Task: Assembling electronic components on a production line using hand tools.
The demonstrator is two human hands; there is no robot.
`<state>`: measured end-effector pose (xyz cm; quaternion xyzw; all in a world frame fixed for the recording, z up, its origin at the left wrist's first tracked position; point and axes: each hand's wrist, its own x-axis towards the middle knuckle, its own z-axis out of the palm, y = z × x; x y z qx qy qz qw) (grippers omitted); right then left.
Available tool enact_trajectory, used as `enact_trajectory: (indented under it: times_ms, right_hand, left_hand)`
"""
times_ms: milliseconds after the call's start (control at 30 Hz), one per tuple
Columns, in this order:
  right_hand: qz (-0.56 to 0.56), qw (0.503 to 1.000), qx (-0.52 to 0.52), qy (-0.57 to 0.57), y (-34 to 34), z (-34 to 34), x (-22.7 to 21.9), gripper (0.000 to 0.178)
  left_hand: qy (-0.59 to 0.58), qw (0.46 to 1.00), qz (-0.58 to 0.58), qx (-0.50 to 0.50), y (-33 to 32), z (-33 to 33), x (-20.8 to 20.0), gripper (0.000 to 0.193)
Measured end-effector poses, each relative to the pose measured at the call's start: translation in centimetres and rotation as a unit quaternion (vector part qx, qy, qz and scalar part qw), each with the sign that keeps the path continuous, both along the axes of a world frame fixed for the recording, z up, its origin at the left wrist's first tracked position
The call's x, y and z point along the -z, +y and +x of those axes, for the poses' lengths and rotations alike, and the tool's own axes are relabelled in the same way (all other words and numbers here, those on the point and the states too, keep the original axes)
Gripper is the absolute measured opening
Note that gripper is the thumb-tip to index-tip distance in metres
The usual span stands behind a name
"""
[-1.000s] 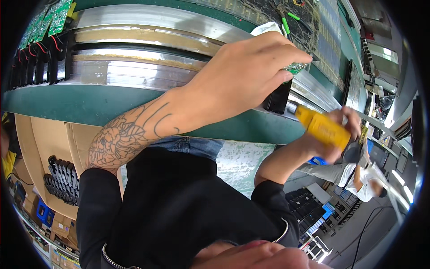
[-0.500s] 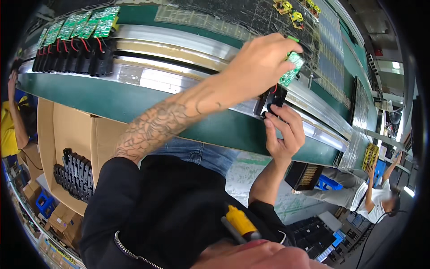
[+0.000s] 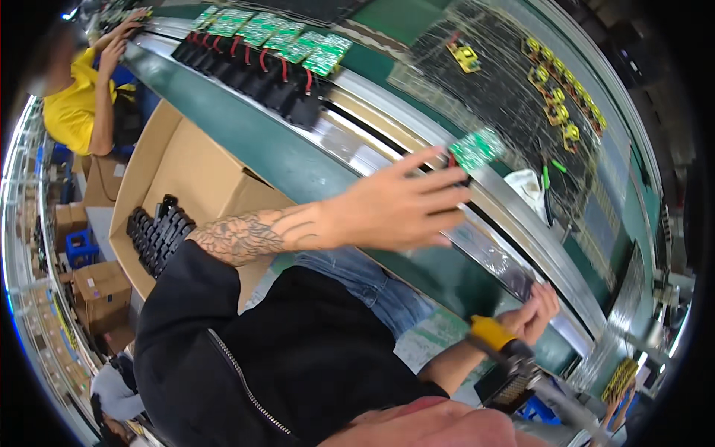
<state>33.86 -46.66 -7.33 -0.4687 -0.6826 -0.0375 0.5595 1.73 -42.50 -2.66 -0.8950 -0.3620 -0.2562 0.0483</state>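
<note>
Green circuit board (image 3: 477,149) sits at the metal rail (image 3: 488,253), just past the fingertips of the left hand (image 3: 402,205). Short red wire shows at its near corner; the black part below is mostly hidden by the fingers.

Left hand: fingers spread, palm down, grasping nothing visible. Can't tell if the fingertips touch the board or the wire.

Right hand (image 3: 532,313): farther right, over the near side of the rail, fingers curled. Yellow tool (image 3: 491,333) overlaps that wrist in view, blurred; can't tell if the hand is gripping it or anything else.

Left along the rail: row of black cases (image 3: 257,89), each green board at the far end, red wires between.

Beyond the rail: dark mat (image 3: 484,97) with 1 small yellow component (image 3: 465,57) apart and a cluster of yellow components (image 3: 558,97) toward its right side. White cloth (image 3: 526,188) just beside the green-handled tool (image 3: 547,179).

Near side, left: open carton (image 3: 167,141) with stacked black parts (image 3: 158,235) in it. Past that, 1 co-worker in a yellow shirt (image 3: 71,115), both hands at the rail's far left end.
</note>
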Motion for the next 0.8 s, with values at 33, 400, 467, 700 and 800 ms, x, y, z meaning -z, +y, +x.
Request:
enact_trajectory:
  times_ms: [33,400,467,700,800]
  right_hand:
    - [0.003,1.000,-0.009,0.007,0.2,0.6,0.3,0.014]
    - [-0.038,0.986,0.155,0.055,-0.9,2.0,2.0,0.014]
    - [-0.034,0.987,0.151,0.035,-0.6,1.9,1.9,0.014]
    - [-0.029,0.979,0.197,0.045,-1.8,3.0,2.6,0.013]
    - [-0.006,0.982,0.172,0.075,-1.5,3.6,4.1,0.012]
  left_hand:
    - [0.007,1.000,0.003,-0.009,-0.3,-1.8,-0.2,0.036]
    - [0.120,0.965,0.019,-0.231,-2.3,-12.2,-1.1,0.046]
    - [0.123,0.964,0.022,-0.236,-2.4,-13.3,-0.9,0.048]
    - [0.133,0.951,0.049,-0.274,-1.7,-17.3,-1.2,0.043]
    - [0.017,0.954,0.041,-0.295,-0.4,-16.7,-2.8,0.035]
